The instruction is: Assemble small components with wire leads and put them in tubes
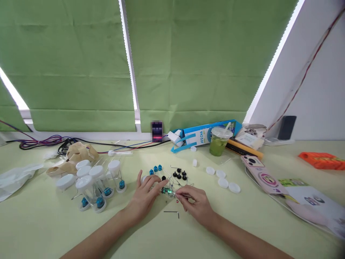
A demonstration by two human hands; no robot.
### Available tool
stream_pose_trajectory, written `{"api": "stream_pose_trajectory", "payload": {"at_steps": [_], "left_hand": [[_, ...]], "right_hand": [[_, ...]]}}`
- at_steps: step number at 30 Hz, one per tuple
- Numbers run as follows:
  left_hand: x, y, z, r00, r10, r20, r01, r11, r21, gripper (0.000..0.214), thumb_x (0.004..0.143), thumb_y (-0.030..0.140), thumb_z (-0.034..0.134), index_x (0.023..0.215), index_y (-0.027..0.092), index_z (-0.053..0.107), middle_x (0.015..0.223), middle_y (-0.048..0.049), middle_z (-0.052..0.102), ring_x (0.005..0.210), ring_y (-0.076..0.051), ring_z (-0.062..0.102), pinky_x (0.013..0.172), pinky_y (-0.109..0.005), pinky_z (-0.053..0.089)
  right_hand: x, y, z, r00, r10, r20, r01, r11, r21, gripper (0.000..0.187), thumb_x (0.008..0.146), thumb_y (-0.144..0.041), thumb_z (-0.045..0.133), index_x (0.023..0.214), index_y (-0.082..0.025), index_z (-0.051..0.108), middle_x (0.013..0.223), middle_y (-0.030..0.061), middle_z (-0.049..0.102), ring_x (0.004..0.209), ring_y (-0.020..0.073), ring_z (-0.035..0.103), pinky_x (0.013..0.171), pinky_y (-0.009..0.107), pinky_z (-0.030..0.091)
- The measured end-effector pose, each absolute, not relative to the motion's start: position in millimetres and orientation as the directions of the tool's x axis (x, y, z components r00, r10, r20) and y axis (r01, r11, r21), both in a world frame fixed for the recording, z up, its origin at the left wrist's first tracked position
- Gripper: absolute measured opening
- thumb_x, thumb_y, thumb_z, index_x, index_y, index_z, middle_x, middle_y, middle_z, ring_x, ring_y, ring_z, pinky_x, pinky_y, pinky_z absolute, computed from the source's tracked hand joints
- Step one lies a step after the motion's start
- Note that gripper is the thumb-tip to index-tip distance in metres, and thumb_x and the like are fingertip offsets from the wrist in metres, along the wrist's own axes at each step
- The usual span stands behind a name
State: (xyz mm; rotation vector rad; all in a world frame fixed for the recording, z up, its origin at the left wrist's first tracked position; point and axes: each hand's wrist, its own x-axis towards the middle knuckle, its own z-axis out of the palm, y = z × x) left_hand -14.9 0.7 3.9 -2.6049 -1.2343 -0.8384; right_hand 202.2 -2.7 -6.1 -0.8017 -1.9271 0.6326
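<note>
Both my forearms come in low over the pale green table (81, 230) and meet near its middle. My left hand (145, 196) lies palm down, fingers stretched to the right, with the fingertips closed on a small clear vial (167, 191) that has a green part inside. The vial sits at table level between my two hands. My right hand (195, 203) is curled, thumb and forefinger pinched tight on a thin metal rod (182, 195) whose tip meets the vial (too fine to tell just where).

A small hex key (171, 212) lies loose just in front of my hands. Beyond them are black knobs (180, 175) and blue caps (155, 169). White-lidded jars (93, 187) stand to the left, loose white lids (223, 180) lie to the right, and an iced green drink (219, 141) stands further back
</note>
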Motion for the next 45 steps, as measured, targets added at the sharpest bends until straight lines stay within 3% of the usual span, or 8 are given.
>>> {"api": "stream_pose_trajectory", "payload": {"at_steps": [7,16,23,28,45], "left_hand": [[-17,3,3,0.46,0.678,0.574,0.788,-0.609,0.087,0.045,0.084,0.007,0.039,0.123,0.028,0.044,0.105,-0.0042,0.058,0.105,-0.017,0.048,0.103,-0.051,0.003],[-16,2,7,0.473,0.657,0.588,0.781,-0.621,0.066,0.043,0.083,0.006,0.04,0.12,0.029,0.047,0.101,-0.0037,0.06,0.105,-0.017,0.048,0.103,-0.051,0.005],[-17,2,7,0.503,0.615,0.607,0.775,-0.632,-0.003,0.052,0.081,0.002,0.042,0.123,0.032,0.044,0.101,-0.0035,0.06,0.104,-0.018,0.049,0.103,-0.05,0.007],[-18,2,6,0.513,0.601,0.613,0.771,-0.636,-0.021,0.053,0.081,0.001,0.042,0.123,0.033,0.045,0.101,-0.0034,0.06,0.104,-0.018,0.05,0.103,-0.05,0.008],[-18,-1,7,0.529,0.567,0.631,0.756,-0.652,-0.048,0.053,0.081,0.001,0.041,0.123,0.033,0.045,0.103,-0.0036,0.062,0.101,-0.017,0.052,0.102,-0.045,0.013]], "right_hand": [[203,-2,-6,-0.427,0.771,0.472,0.219,0.595,-0.773,0.01,0.083,-0.023,0.052,0.079,-0.016,0.057,0.072,0.0011,0.056,0.048,0.0054,0.051,0.047,0.018,0.043],[203,-2,-3,-0.33,0.813,0.48,0.226,0.562,-0.796,0.018,0.085,-0.027,0.048,0.078,-0.016,0.061,0.054,-0.0027,0.052,0.044,0.0063,0.051,0.045,0.017,0.042],[200,-1,-1,-0.34,0.864,0.372,0.082,0.421,-0.903,0.022,0.083,-0.032,0.051,0.074,-0.015,0.061,0.072,0.0025,0.058,0.046,0.0057,0.05,0.041,0.018,0.041],[199,-1,2,-0.361,0.886,0.292,-0.008,0.31,-0.951,0.021,0.081,-0.033,0.054,0.073,-0.014,0.06,0.072,0.0015,0.057,0.046,0.005,0.049,0.04,0.017,0.04],[201,0,1,-0.379,0.865,0.329,0.009,0.359,-0.933,0.021,0.079,-0.033,0.057,0.073,-0.014,0.062,0.07,0.0014,0.055,0.046,0.0045,0.048,0.041,0.017,0.041]]}}
